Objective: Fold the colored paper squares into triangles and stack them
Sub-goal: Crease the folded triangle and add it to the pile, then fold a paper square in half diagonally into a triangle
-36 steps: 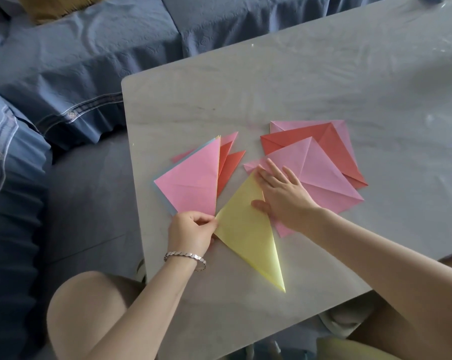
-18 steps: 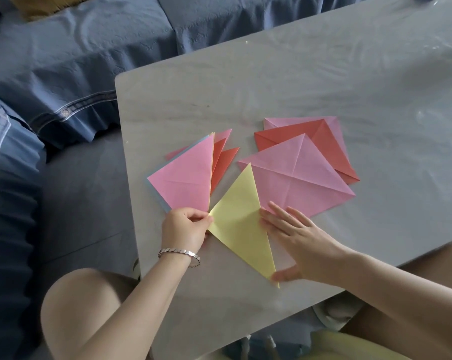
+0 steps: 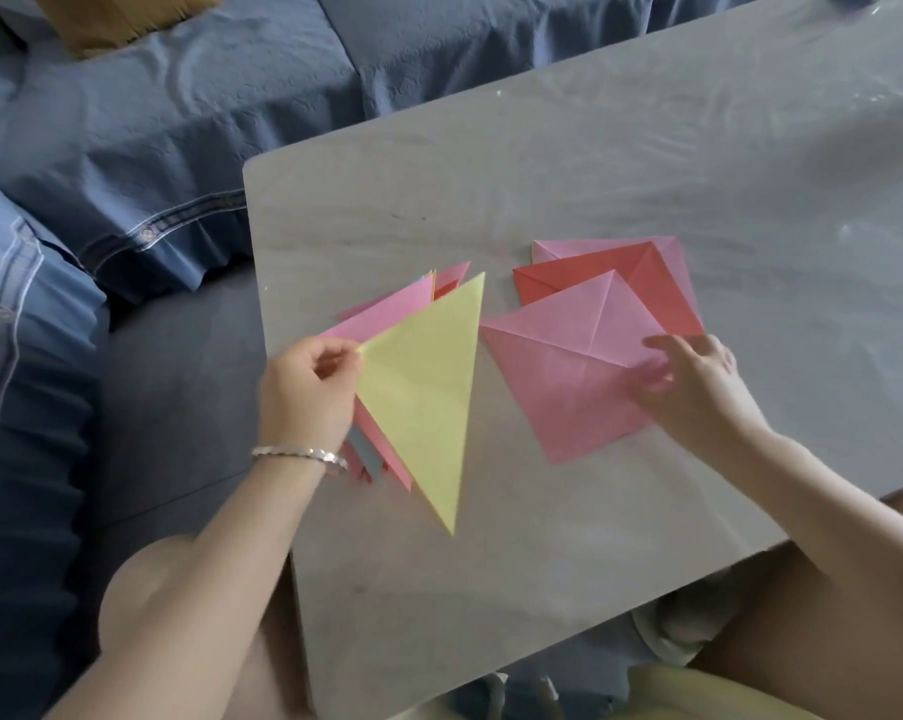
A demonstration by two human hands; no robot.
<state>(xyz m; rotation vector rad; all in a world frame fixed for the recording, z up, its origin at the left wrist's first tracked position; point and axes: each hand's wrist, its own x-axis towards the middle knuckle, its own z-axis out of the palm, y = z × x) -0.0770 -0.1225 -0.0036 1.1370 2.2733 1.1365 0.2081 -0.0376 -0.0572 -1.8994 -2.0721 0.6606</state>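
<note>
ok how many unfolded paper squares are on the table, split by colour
pink squares: 2 (top pink square, bottom pink square)
red square: 1
total: 3
not counted: the folded yellow triangle held by the left hand, and the folded layers under it, which are mostly hidden

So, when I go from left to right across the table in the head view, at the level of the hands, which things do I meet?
left hand → yellow triangle → pink square → right hand
</note>
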